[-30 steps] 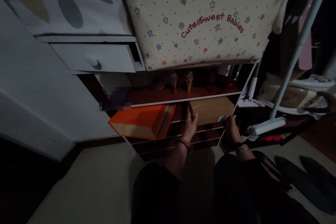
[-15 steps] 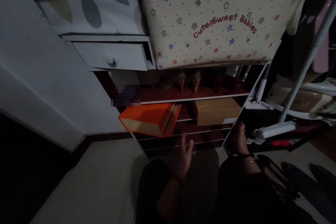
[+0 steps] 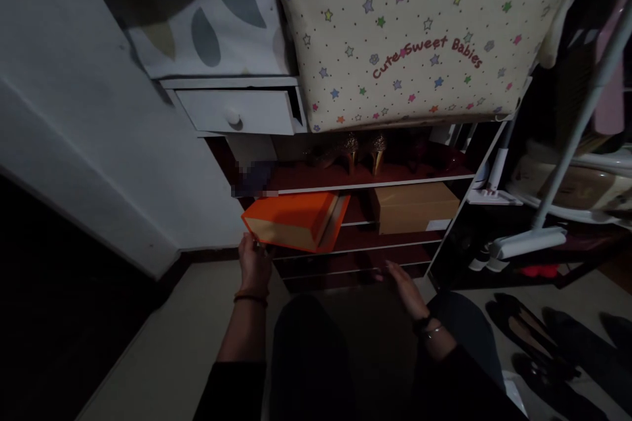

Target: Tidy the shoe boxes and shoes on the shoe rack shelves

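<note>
An orange shoe box (image 3: 291, 222) sticks out askew from the left of a low shelf (image 3: 375, 183). My left hand (image 3: 254, 263) reaches up to its front left corner and touches the underside there. A brown cardboard box (image 3: 413, 207) sits pushed in on the same level to the right. My right hand (image 3: 403, 283) hovers with fingers spread in front of the lower shelves, below the brown box, holding nothing. Glittery gold heels (image 3: 364, 147) stand on the shelf above.
A star-print fabric bin (image 3: 419, 39) reading "Cute Sweet Babies" sits on top of the rack. A white drawer (image 3: 237, 112) is to its left, a white wall panel further left. A white pole and stand (image 3: 538, 237) lie to the right, dark shoes (image 3: 538, 335) on the floor.
Both hands left the brown box. My left hand swung left to the orange box's corner; my right hand moved left and down in front of the lower shelves. The view shifted slightly.
</note>
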`<move>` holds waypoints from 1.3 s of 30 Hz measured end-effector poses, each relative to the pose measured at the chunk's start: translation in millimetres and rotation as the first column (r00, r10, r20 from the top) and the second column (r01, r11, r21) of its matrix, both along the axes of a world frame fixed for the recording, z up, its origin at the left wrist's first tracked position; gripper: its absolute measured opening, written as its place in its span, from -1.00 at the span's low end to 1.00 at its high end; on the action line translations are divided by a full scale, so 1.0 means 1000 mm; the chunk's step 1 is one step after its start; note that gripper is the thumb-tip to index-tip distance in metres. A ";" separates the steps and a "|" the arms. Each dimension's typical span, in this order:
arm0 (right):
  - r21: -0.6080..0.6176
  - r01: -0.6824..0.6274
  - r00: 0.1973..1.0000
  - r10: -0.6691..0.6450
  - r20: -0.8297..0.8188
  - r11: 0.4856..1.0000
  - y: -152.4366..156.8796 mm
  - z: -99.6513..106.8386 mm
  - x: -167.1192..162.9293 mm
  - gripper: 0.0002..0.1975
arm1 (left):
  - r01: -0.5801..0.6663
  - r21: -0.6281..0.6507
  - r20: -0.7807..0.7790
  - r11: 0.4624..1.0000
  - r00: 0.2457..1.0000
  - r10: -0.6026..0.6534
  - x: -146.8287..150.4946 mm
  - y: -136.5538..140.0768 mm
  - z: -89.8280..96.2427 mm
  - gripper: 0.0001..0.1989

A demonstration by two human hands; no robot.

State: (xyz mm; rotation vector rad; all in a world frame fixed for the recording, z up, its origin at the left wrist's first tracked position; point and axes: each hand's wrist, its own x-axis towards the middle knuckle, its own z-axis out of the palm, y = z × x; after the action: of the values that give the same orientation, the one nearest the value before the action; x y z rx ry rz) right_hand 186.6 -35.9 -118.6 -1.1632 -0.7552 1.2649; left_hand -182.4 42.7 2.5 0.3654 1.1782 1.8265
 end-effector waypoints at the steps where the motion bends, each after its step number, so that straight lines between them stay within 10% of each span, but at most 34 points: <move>1: -0.031 -0.071 0.997 0.070 -0.014 0.997 0.005 0.008 -0.015 -0.36 | 0.012 -0.002 0.038 1.000 0.999 -0.012 -0.003 0.004 0.006 -0.72; 11: -0.103 -0.436 0.889 0.409 -0.206 0.894 0.062 0.100 -0.110 -0.28 | 0.142 -0.023 0.128 0.990 0.982 -0.138 0.010 -0.020 0.025 -0.59; 17: -0.120 -0.288 0.942 0.259 -0.212 0.950 0.064 0.132 -0.105 -0.26 | 0.131 -0.040 0.146 0.991 0.982 -0.124 0.040 -0.053 0.019 -0.65; 39: -0.099 -0.109 0.987 0.096 -0.132 0.989 0.045 0.133 -0.062 -0.50 | 0.343 -0.063 0.066 0.937 0.939 -0.339 0.096 -0.064 0.015 -0.53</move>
State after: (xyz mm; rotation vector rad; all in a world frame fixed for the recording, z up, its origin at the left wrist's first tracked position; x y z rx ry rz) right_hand 125.0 8.9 14.9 -1.1283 -0.6672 1.4654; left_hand -86.1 -21.7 17.9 0.4454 1.0670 1.4788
